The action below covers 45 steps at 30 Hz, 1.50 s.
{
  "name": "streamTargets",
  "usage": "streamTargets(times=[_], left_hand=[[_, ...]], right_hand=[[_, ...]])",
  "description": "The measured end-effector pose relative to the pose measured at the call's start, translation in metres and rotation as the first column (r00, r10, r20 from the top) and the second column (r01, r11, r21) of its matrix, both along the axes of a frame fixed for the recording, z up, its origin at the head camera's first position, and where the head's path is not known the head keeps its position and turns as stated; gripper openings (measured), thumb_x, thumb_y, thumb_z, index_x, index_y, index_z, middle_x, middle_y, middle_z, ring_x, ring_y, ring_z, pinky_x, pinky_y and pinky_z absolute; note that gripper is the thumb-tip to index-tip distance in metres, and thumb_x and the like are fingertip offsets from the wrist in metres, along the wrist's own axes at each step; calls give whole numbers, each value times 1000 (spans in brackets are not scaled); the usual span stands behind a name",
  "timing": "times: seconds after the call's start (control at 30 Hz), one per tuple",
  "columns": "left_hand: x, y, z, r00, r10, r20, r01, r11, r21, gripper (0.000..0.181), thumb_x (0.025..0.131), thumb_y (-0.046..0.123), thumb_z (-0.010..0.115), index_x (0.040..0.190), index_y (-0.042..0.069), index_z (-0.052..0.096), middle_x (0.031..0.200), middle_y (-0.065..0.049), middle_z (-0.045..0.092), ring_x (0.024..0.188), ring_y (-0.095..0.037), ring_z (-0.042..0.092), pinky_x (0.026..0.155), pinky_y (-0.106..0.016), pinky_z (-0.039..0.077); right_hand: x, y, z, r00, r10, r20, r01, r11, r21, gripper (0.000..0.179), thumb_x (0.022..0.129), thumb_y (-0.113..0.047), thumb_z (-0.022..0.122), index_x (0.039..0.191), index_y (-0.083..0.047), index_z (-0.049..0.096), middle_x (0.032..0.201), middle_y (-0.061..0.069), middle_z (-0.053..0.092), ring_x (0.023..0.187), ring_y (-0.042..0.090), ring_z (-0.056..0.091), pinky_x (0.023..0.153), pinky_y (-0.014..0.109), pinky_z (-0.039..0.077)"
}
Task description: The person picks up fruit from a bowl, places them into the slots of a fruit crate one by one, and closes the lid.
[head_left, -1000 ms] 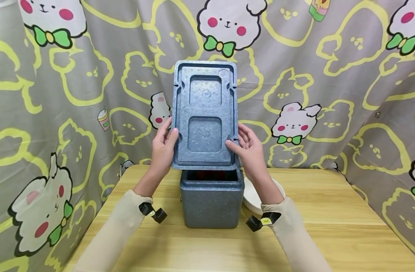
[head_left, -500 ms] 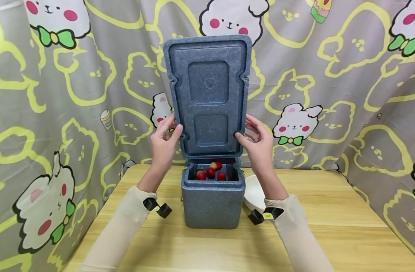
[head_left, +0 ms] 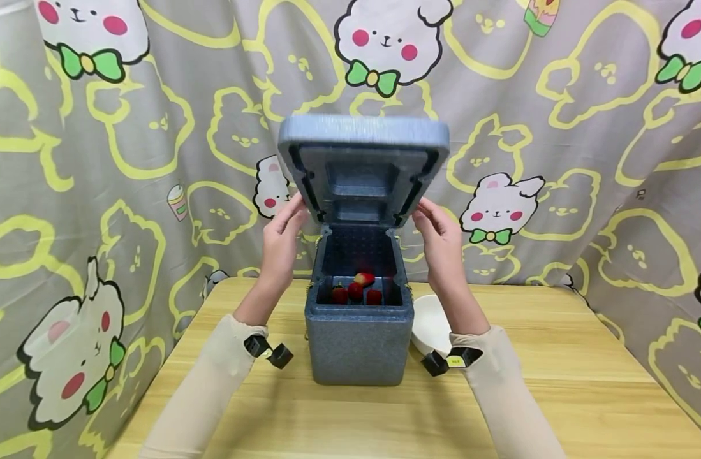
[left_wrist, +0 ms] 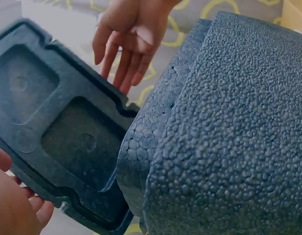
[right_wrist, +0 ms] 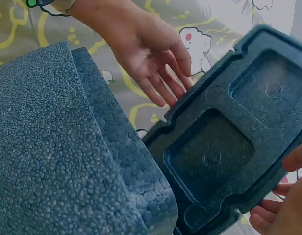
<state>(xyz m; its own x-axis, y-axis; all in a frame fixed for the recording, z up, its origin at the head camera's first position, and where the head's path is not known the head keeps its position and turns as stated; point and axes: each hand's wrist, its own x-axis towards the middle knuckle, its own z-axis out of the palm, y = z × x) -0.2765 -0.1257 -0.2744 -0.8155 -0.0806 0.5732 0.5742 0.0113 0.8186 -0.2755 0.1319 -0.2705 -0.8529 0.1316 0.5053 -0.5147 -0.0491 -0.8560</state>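
A grey-blue foam lid (head_left: 364,131) tilts up over the foam box (head_left: 358,347), its recessed underside toward me and its low end near the box's back. Beside the lid's left edge is my left hand (head_left: 280,248), and beside its right edge my right hand (head_left: 444,248). Both hands have loosely extended fingers right at the edges, as the left wrist view shows for the left hand (left_wrist: 16,203) and right hand (left_wrist: 134,36). Several red strawberries (head_left: 356,291) lie inside the box.
Right of the box a white bowl (head_left: 430,324) stands on the wooden table (head_left: 258,408), partly behind my right forearm. A patterned curtain (head_left: 224,159) hangs close behind the table and along both sides. Both wrists wear black cameras (head_left: 279,355).
The lid first rose and came nearer, then its upper end tipped down toward me over the box. The box's inside and the strawberries came into view. My hands shifted slightly along its sides.
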Motion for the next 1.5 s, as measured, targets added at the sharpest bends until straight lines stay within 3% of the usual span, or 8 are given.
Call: streamTargets(times=[0.13, 0.23, 0.33, 0.4, 0.53, 0.67, 1.03, 1.5], left_hand=[[2, 3, 0, 997, -38, 66, 33, 997, 69, 40, 109, 19, 39, 135, -1, 61, 133, -7, 65, 127, -15, 58, 117, -36, 40], [4, 4, -1, 993, -61, 102, 52, 995, 82, 38, 110, 22, 37, 126, 0, 63, 123, -5, 64, 121, -13, 54, 115, -36, 37], [6, 3, -2, 979, -162, 122, 153, 985, 86, 49, 109, 31, 30, 143, 3, 53, 141, -10, 55, 133, -19, 45, 116, -42, 29], [6, 3, -3, 961, -248, 120, 242, 968, 61, 58, 109, 34, 24, 163, 12, 24, 168, -4, 26, 153, -18, 22, 125, -45, 15], [2, 5, -8, 932, -328, 154, 332, 943, 1, 69, 105, 35, 27, 166, 17, 0, 173, -2, -2, 159, -19, -1, 128, -50, 0], [-2, 7, -16, 932, -295, 210, 318, 945, -82, 85, 98, 29, 42, 164, 27, -11, 171, 6, -18, 157, -13, -13, 127, -52, -7], [-17, 2, -40, 925, -253, 283, 304, 941, -151, 91, 96, 25, 47, 163, 30, -14, 171, 3, -19, 158, -18, -14, 127, -53, -4], [-26, -2, -64, 863, -221, 454, 299, 949, -105, 91, 95, 27, 47, 164, 24, -13, 172, -4, -17, 159, -25, -13, 127, -53, -3]], right_hand=[[-2, 0, 1, 997, 10, 75, -2, 995, -103, 22, 106, -16, 48, 108, -11, 70, 105, -5, 66, 110, 14, 62, 106, 34, 46], [-2, 1, 1, 993, 30, 117, -13, 989, -146, 26, 107, -23, 46, 106, -13, 70, 98, -11, 64, 101, 8, 58, 99, 27, 45], [-1, 3, -2, 987, 110, 119, -97, 989, -110, 45, 108, -34, 37, 134, -9, 64, 121, -4, 67, 109, 11, 56, 96, 26, 43], [-1, 4, -6, 975, 183, 129, -173, 981, -84, 57, 108, -43, 31, 148, -8, 52, 142, 2, 60, 121, 13, 55, 103, 26, 41], [-5, 3, -15, 946, 290, 147, -296, 955, 24, 64, 105, -44, 35, 161, -13, 28, 166, 6, 31, 145, 18, 35, 119, 40, 26], [-8, 3, -23, 929, 319, 185, -341, 935, 101, 80, 99, -34, 49, 166, -28, 5, 172, -5, 6, 156, 16, 10, 125, 52, 9], [-23, 2, -34, 896, 309, 320, -356, 929, 102, 95, 96, -25, 61, 165, -32, -4, 173, -3, -5, 158, 18, 0, 128, 50, 7], [-35, -4, -51, 828, 249, 503, -337, 937, 90, 96, 95, -25, 59, 165, -25, -6, 173, 3, -11, 159, 21, -7, 129, 50, 4]])
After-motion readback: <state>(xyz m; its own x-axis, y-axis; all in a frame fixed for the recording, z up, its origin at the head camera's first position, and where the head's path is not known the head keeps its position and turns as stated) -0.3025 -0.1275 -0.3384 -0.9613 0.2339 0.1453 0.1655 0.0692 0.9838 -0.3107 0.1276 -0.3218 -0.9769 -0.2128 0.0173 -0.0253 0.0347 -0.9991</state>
